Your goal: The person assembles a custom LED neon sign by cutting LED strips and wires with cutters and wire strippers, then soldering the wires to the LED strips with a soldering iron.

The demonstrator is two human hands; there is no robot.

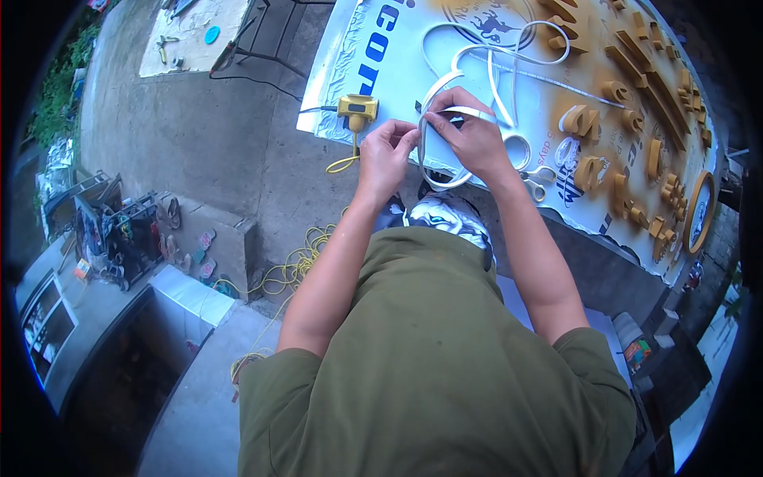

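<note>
A long white flexible strip (463, 54) lies in loose loops on the printed board and runs down through both hands. My left hand (387, 155) pinches the strip's near loop between thumb and fingertips. Close beside it, my right hand (470, 137) is closed on the strip too, with a flat length of it passing across the fingers. The bottom of the loop hangs at the board's near edge. Just right of my right wrist are a white roll (517, 151) and white-handled scissors (537, 184).
Several gold-brown letter shapes (588, 123) stand across the right of the white printed board (334, 75). A yellow power socket (358, 110) sits at its left corner. Yellow cord (306, 258) lies tangled on the floor. Another table (191, 44) stands at upper left.
</note>
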